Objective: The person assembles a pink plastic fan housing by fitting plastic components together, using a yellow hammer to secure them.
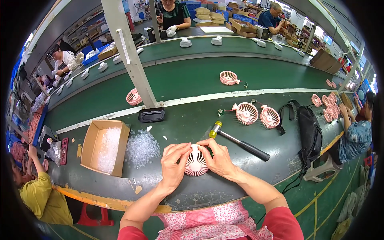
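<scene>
Between my two hands a pink round fan housing with slatted ribs rests on the dark green bench, its neck pointing away from me. My left hand grips the neck from the left, fingers bent and pressed together. From the other side my right hand closes on the same neck with thumb and fingertips. A small pale piece shows at the neck between the fingertips; its kind I cannot make out. Beyond my right hand lies a hammer with a yellow head and black grip.
Left of my hands are a pile of small clear plastic parts and an open cardboard box. Two pink fan housings with wires, a black bag and a black tray lie farther off. A metal post rises by the conveyor. Co-workers sit around.
</scene>
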The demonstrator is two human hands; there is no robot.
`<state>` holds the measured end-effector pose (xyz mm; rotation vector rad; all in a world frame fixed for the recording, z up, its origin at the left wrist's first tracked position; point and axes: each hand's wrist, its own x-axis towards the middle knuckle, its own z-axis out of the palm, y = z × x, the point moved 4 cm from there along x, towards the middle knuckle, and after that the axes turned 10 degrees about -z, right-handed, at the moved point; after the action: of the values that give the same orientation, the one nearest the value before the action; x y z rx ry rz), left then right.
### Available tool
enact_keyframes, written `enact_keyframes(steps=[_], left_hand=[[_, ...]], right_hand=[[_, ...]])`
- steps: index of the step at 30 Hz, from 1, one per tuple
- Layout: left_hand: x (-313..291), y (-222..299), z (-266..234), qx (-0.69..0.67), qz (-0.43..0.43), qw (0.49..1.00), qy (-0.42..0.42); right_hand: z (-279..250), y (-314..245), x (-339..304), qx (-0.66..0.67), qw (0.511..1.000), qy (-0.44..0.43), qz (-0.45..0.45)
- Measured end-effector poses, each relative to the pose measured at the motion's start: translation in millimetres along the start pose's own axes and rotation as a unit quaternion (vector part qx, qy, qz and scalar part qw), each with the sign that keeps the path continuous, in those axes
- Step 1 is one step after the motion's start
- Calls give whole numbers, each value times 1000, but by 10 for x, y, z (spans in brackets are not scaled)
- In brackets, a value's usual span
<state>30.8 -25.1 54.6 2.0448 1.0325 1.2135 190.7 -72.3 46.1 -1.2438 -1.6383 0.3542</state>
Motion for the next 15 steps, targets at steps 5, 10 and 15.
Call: enact_keyframes(steps=[5, 10, 15], left_hand=[[31, -165, 58, -334, -343, 876, -59], [64, -305, 39, -381, -339, 851, -121], [123, -71, -59, -76, -47, 993, -79]], right_hand=[[0, -1, 13, 18, 999, 34, -17], [4, -25, 41, 84, 996, 11, -10], [-9, 73, 37, 200, 977, -2, 68]])
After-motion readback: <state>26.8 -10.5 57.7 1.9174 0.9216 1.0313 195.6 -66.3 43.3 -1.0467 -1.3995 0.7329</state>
